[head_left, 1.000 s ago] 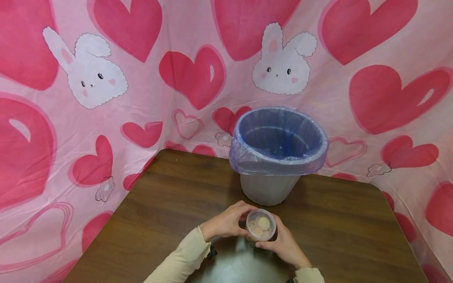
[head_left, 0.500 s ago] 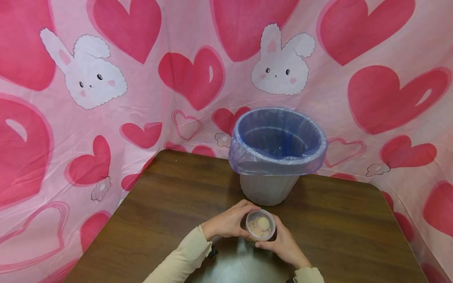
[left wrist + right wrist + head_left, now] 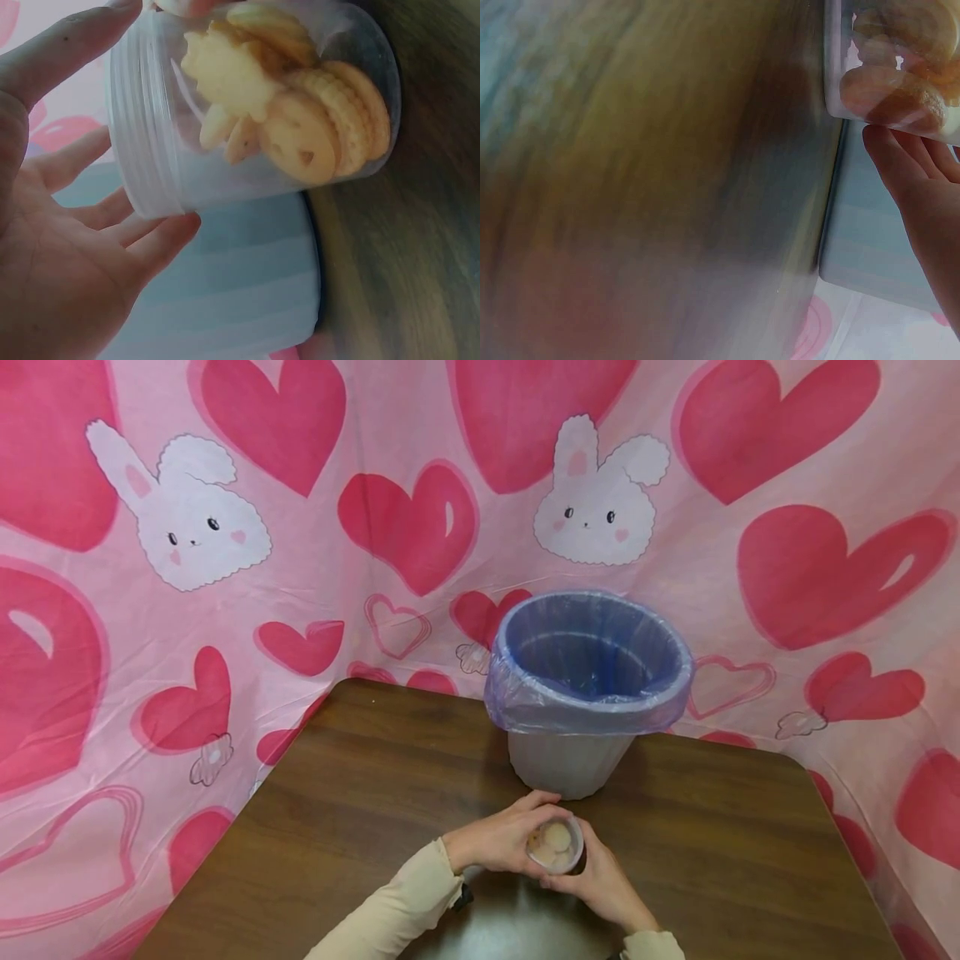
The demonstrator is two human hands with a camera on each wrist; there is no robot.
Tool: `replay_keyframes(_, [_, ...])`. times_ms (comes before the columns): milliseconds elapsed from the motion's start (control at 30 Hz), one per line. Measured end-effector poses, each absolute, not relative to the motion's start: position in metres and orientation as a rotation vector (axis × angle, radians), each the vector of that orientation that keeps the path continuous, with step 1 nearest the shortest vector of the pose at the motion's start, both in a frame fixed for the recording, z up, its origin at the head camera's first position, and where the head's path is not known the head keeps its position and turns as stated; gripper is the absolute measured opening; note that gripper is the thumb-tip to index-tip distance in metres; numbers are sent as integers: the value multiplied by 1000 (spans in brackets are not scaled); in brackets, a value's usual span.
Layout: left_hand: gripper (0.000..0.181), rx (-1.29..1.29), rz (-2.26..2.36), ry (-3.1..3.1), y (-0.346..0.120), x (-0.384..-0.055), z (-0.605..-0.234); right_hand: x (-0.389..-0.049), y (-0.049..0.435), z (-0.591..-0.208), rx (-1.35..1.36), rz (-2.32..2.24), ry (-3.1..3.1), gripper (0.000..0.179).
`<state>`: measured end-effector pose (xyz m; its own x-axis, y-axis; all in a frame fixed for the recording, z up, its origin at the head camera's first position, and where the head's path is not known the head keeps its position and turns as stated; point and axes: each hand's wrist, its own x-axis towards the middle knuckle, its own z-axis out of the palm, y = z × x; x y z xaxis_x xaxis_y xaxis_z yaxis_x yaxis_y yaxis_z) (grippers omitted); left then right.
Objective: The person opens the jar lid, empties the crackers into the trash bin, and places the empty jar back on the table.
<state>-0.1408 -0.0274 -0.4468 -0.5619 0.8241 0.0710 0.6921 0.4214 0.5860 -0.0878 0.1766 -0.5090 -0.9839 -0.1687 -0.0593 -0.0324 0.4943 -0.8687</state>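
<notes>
A clear plastic jar (image 3: 557, 843) with a ribbed screw lid (image 3: 135, 112) is held between both hands over the table. Inside lie several pale biscuits (image 3: 300, 135), some round with cut-out faces and one star-shaped. My left hand (image 3: 501, 842) grips the lid from the left, thumb and fingers spread around its rim in the left wrist view. On the other side my right hand (image 3: 606, 877) holds the jar's body, its fingertips against the wall near the base in the right wrist view. The lid sits on the jar.
A white bin (image 3: 566, 760) lined with a blue plastic bag (image 3: 592, 714) stands on the brown wooden table (image 3: 390, 752) just beyond the hands. Pink cloth (image 3: 405, 410) with hearts and rabbits hangs behind and along the sides.
My left hand has shifted right and turned around the lid, covering more of it. The jar has moved slightly right, while my right hand keeps nearly the same place.
</notes>
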Motion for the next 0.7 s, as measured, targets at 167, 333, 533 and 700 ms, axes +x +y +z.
replay_keyframes(167, [81, 1356, 820, 2462, -23, -140, -447, -86, 176, -507, -165, -1494, 2603, 86])
replay_keyframes(333, [81, 1393, 818, 2456, -20, -141, -450, -86, 176, -507, -171, -1485, 2615, 85])
replay_keyframes(533, [80, 1413, 806, 2469, -20, -142, -454, -86, 176, -506, -176, -1493, 2599, 85])
replay_keyframes(700, [81, 1424, 804, 2492, -20, -142, -453, -86, 177, -508, -164, -1492, 2597, 85])
